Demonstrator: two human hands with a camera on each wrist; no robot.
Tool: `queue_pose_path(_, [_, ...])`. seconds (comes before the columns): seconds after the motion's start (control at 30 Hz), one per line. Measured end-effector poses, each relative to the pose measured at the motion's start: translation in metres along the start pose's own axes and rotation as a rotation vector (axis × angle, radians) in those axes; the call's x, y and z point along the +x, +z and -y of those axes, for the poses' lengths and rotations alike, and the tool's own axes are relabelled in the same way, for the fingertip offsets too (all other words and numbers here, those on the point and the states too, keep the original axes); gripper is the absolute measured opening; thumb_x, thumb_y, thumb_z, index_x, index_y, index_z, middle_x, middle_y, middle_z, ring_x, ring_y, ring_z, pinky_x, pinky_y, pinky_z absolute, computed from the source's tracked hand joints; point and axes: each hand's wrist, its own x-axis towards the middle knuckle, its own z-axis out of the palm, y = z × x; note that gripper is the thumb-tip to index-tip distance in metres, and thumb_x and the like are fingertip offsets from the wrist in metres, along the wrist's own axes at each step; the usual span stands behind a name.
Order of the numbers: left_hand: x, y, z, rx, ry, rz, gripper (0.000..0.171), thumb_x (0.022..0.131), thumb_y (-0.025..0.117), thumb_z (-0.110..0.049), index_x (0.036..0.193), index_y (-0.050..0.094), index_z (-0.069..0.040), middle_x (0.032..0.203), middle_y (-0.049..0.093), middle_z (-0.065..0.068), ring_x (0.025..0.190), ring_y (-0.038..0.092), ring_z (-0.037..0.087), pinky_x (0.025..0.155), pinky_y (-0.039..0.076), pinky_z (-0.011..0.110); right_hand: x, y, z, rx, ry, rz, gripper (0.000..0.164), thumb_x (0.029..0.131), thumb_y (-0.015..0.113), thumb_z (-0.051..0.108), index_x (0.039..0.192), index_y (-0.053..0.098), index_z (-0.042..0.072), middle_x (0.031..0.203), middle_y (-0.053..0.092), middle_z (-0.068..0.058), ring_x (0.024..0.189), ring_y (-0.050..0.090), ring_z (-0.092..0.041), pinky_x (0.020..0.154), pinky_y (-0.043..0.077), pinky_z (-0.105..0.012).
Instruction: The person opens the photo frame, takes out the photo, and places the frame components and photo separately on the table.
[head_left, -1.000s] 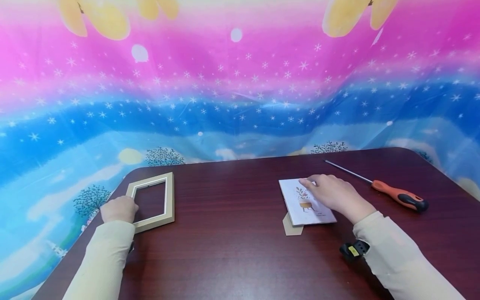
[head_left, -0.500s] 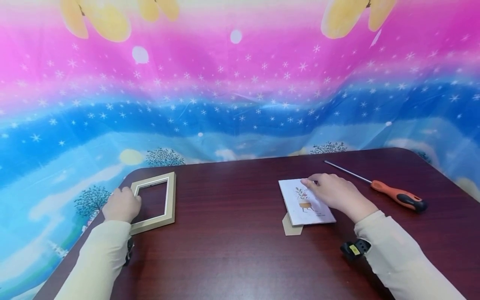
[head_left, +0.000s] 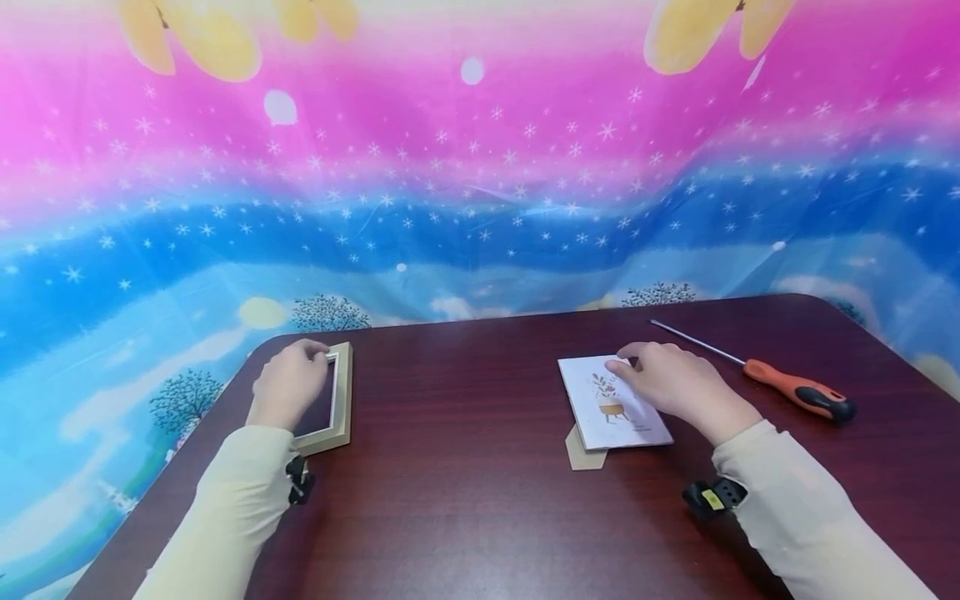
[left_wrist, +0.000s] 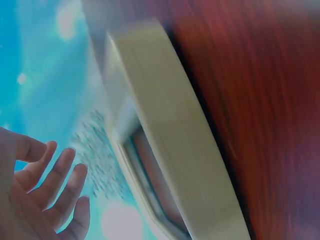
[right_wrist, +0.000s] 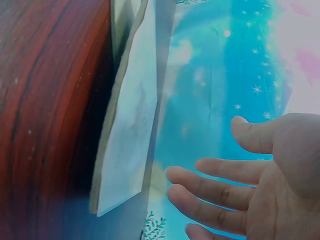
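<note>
A beige picture frame (head_left: 342, 400) with a white inner edge lies at the table's left, its opening showing dark wood. My left hand (head_left: 288, 383) is over the frame's left and far part, hiding it. In the left wrist view that hand (left_wrist: 50, 195) has loosely bent fingers with nothing between them, apart from the frame (left_wrist: 170, 130). My right hand (head_left: 678, 387) hovers by the far right corner of a white card (head_left: 600, 408) printed with a potted plant. In the right wrist view its relaxed fingers (right_wrist: 215, 190) hold nothing and sit clear of the card (right_wrist: 132, 120).
Under the card lies a backing board, with a beige stand leg (head_left: 585, 454) poking out toward me. A screwdriver (head_left: 798, 390) with an orange and black handle lies to the right. A dark wood table (head_left: 450, 467) meets a printed snow-scene cloth (head_left: 465, 208) behind it.
My left hand has moved from the frame's left side rightward and away from me, over its opening. The right hand has lifted slightly at the card, which stays in place.
</note>
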Motion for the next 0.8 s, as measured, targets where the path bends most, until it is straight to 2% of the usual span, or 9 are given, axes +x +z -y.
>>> queue_pose_path(0.13, [-0.002,0.006,-0.024,-0.061,0.055,-0.016,0.038,0.097,0.035,-0.024,0.12,0.062,-0.011,0.071,0.061,0.013,0.043,0.041,0.017,0.038,0.032,0.028,-0.002,-0.003,0.003,-0.007,0.002,-0.003,0.054,0.093,0.049,0.043,0.127,0.058,0.003,0.113,0.067,-0.024,0.091,0.061,-0.031,0.068,0.049,-0.049])
queue_pose_path(0.2, [-0.006,0.007,-0.033,-0.093,0.074,-0.02,0.036,0.097,0.037,-0.024,0.118,0.063,-0.013,0.074,0.064,0.013,0.04,0.038,0.015,0.035,0.03,0.026,-0.002,-0.003,0.006,-0.01,0.002,0.003,0.053,0.093,0.049,0.043,0.127,0.058,0.003,0.111,0.067,-0.023,0.088,0.06,-0.029,0.066,0.049,-0.047])
queue_pose_path(0.27, [-0.009,0.008,-0.04,-0.098,0.105,-0.02,0.033,0.097,0.038,-0.025,0.117,0.063,-0.016,0.086,0.069,0.014,0.041,0.04,0.016,0.036,0.031,0.027,-0.003,-0.004,0.008,-0.017,0.0,0.009,0.052,0.093,0.05,0.042,0.127,0.058,0.004,0.109,0.068,-0.022,0.086,0.06,-0.028,0.066,0.049,-0.046])
queue_pose_path(0.33, [-0.013,0.008,-0.045,-0.082,0.158,0.006,0.033,0.097,0.04,-0.026,0.119,0.062,-0.016,0.099,0.07,0.014,0.049,0.048,0.02,0.042,0.038,0.032,-0.004,-0.004,0.011,-0.024,-0.012,0.012,0.052,0.092,0.052,0.041,0.127,0.058,0.003,0.108,0.069,-0.022,0.086,0.062,-0.028,0.067,0.05,-0.048])
queue_pose_path(0.43, [-0.02,0.011,-0.054,-0.029,0.282,0.09,0.032,0.096,0.045,-0.027,0.121,0.062,-0.015,0.113,0.069,0.013,0.075,0.063,0.026,0.063,0.051,0.044,-0.006,-0.005,0.015,-0.032,-0.046,0.016,0.051,0.091,0.055,0.039,0.128,0.057,0.003,0.105,0.071,-0.021,0.087,0.064,-0.027,0.071,0.053,-0.05])
queue_pose_path(0.53, [-0.028,0.018,-0.063,0.01,0.395,0.197,0.034,0.094,0.05,-0.029,0.122,0.062,-0.012,0.122,0.067,0.011,0.105,0.062,0.028,0.088,0.05,0.053,-0.008,-0.006,0.017,-0.037,-0.076,0.019,0.051,0.09,0.056,0.037,0.128,0.057,0.003,0.101,0.073,-0.018,0.084,0.065,-0.024,0.071,0.054,-0.049])
queue_pose_path(0.57, [-0.031,0.021,-0.066,0.011,0.416,0.231,0.034,0.094,0.051,-0.029,0.121,0.062,-0.012,0.122,0.067,0.011,0.108,0.061,0.028,0.092,0.048,0.054,-0.009,-0.007,0.018,-0.041,-0.081,0.015,0.05,0.09,0.057,0.037,0.128,0.057,0.003,0.1,0.073,-0.017,0.082,0.064,-0.023,0.069,0.054,-0.047])
queue_pose_path(0.67, [-0.041,0.029,-0.075,0.003,0.423,0.293,0.034,0.093,0.052,-0.03,0.121,0.063,-0.013,0.121,0.068,0.008,0.113,0.059,0.027,0.097,0.046,0.052,-0.011,-0.008,0.02,-0.048,-0.086,-0.002,0.049,0.09,0.057,0.036,0.127,0.058,0.005,0.099,0.072,-0.015,0.08,0.063,-0.022,0.066,0.053,-0.045])
queue_pose_path(0.8, [-0.052,0.038,-0.086,-0.003,0.41,0.306,0.033,0.092,0.054,-0.032,0.119,0.064,-0.016,0.12,0.069,0.004,0.112,0.059,0.023,0.097,0.047,0.05,-0.013,-0.011,0.023,-0.054,-0.09,-0.017,0.048,0.089,0.058,0.037,0.126,0.059,0.007,0.1,0.072,-0.014,0.078,0.062,-0.02,0.062,0.051,-0.041])
